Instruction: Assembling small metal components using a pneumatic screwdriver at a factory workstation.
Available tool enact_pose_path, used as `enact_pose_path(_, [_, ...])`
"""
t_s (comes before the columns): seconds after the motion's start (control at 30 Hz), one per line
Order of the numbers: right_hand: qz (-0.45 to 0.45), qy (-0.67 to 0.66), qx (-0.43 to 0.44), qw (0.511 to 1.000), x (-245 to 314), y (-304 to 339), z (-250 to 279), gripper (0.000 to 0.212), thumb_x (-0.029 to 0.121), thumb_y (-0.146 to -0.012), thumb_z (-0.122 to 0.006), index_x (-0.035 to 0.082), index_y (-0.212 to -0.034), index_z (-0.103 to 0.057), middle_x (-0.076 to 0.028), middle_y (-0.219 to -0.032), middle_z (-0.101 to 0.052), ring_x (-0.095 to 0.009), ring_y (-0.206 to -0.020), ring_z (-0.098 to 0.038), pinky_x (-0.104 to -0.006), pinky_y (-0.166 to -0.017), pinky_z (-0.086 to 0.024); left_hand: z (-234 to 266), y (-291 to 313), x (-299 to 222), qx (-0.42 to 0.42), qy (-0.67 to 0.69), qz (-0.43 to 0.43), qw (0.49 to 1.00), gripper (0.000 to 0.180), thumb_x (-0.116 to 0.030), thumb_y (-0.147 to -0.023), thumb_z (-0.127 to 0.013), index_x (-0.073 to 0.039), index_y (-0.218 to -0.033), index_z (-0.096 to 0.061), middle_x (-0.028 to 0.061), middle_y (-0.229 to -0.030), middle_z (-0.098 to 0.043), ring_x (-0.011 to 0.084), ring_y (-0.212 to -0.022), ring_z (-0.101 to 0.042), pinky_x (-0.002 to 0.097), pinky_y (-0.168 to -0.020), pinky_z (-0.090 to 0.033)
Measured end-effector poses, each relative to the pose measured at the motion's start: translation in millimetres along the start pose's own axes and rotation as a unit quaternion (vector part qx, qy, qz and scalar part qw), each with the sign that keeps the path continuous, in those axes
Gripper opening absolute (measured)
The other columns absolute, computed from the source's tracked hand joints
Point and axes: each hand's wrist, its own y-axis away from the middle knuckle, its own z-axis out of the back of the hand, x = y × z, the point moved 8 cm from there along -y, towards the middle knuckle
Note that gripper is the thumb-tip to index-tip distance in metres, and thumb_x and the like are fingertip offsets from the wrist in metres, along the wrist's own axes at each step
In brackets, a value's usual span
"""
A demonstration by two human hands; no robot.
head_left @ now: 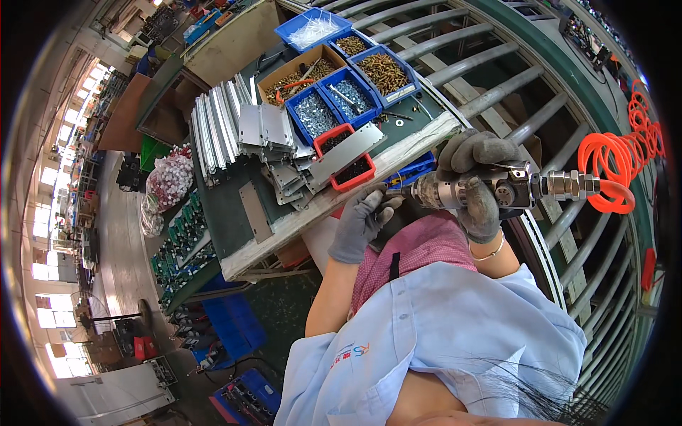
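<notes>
My right hand, in a grey glove, is wrapped round a silver and black air screwdriver held level, its front end toward my left. An orange coiled air hose joins its rear fitting. Also gloved in grey, my left hand is closed at the tool's tip, fingertips pinched together; whatever lies between them is too small to make out. Both hands are in front of my body by the bench's near edge. Just beyond them sits a red bin of dark screws, with a flat metal plate across it.
Blue bins of brass-coloured and silver fasteners and a cardboard box stand on the bench. Left of them are stacked metal strips and brackets. A roller conveyor runs along the right. Green circuit boards lie at left.
</notes>
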Motion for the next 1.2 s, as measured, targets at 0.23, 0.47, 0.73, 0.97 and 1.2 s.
enact_pose_path(0.23, [0.004,0.0,0.004,1.0,-5,-1,-1,0.037,0.011,-0.081,-0.068,0.008,-0.114,-0.052,-0.013,-0.096,-0.058,-0.02,-0.086,-0.058,-0.0334,-0.071,-0.052,10,-2,-3,0.033,0.01,-0.017,0.999,0.023,-0.01,-0.1,-0.05,0.001,-0.119,-0.056,0.0146,-0.103,-0.067,0.0209,-0.092,-0.07,0.0227,-0.071,-0.061])
enact_pose_path(0.47, [-0.023,0.001,-0.01,1.0,-12,2,3,0.038,0.01,-0.08,-0.067,0.008,-0.115,-0.052,-0.013,-0.095,-0.058,-0.02,-0.085,-0.058,-0.034,-0.073,-0.052,6,-2,-6,-0.04,-0.025,-0.026,0.999,0.026,-0.015,-0.099,-0.053,-0.001,-0.12,-0.057,0.0118,-0.102,-0.068,0.0176,-0.087,-0.07,0.0216,-0.066,-0.061])
enact_pose_path(0.73, [-0.002,0.009,-0.022,1.0,-21,7,8,0.034,0.011,-0.082,-0.062,0.008,-0.113,-0.05,-0.013,-0.093,-0.057,-0.021,-0.082,-0.058,-0.0332,-0.069,-0.052,-7,5,2,-0.023,0.035,-0.006,0.999,0.024,-0.021,-0.099,-0.054,-0.001,-0.112,-0.058,0.0099,-0.095,-0.067,0.0179,-0.08,-0.069,0.0208,-0.057,-0.056])
enact_pose_path(0.97, [-0.018,-0.009,-0.053,0.998,-25,7,10,0.036,0.013,-0.083,-0.066,0.007,-0.115,-0.05,-0.013,-0.094,-0.057,-0.022,-0.085,-0.059,-0.0333,-0.07,-0.054,-3,1,7,-0.007,0.151,0.012,0.988,0.028,-0.025,-0.1,-0.052,-0.001,-0.113,-0.057,0.0107,-0.094,-0.065,0.0167,-0.077,-0.064,0.0191,-0.054,-0.053])
enact_pose_path(1.2, [0.024,0.016,-0.076,0.997,-22,3,7,0.035,0.016,-0.084,-0.063,0.008,-0.116,-0.052,-0.008,-0.086,-0.05,-0.019,-0.072,-0.049,-0.0292,-0.058,-0.042,-6,2,2,-0.005,0.126,0.002,0.992,0.03,-0.026,-0.101,-0.051,-0.001,-0.114,-0.056,0.0107,-0.094,-0.065,0.0148,-0.076,-0.065,0.019,-0.053,-0.053])
